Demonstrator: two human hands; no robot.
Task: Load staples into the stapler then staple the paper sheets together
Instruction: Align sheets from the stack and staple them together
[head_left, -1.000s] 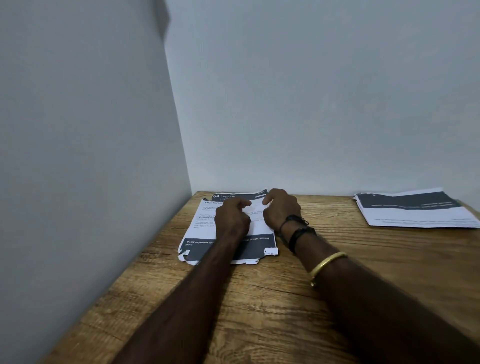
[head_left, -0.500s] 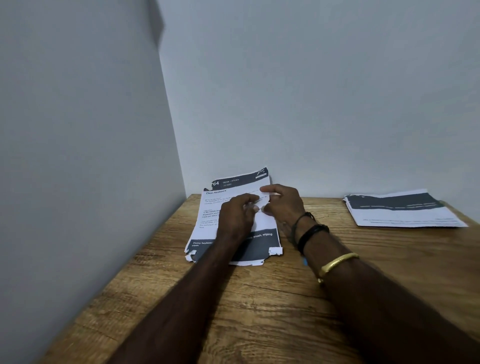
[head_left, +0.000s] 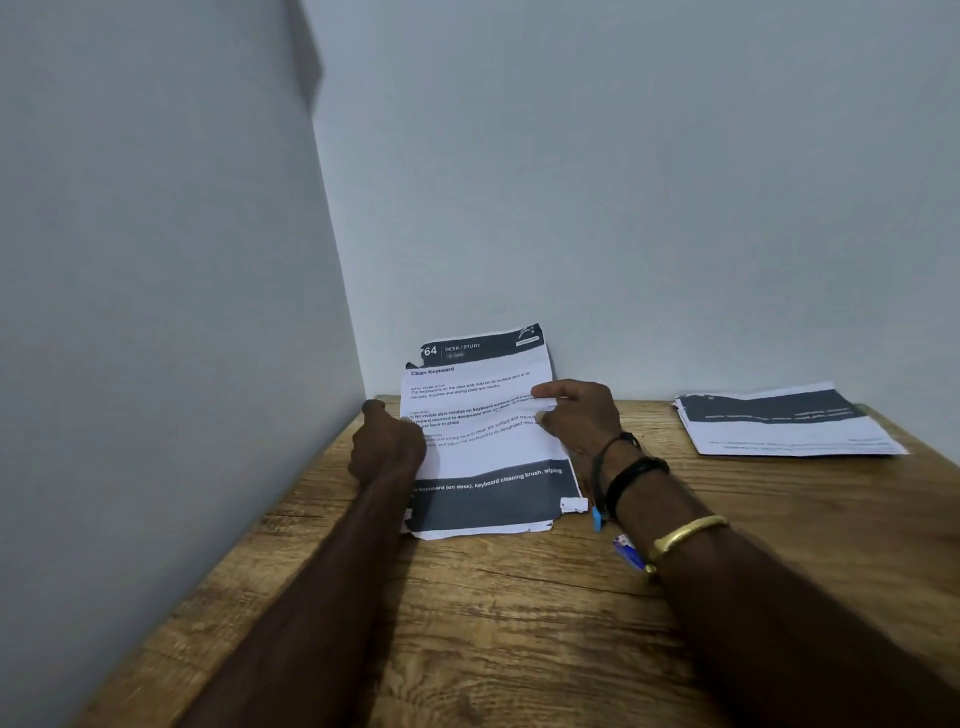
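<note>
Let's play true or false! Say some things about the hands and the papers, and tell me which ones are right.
1. The right hand pinches the sheet's right edge. True.
2. A second paper pile lies on the table, to the right. True.
3. A stapler sits beside the sheet. False: no stapler shows.
4. The sheet lies flat. False: its far end is lifted toward the wall.
5. The left hand is off the sheet. False: it holds the sheet's left edge.
</note>
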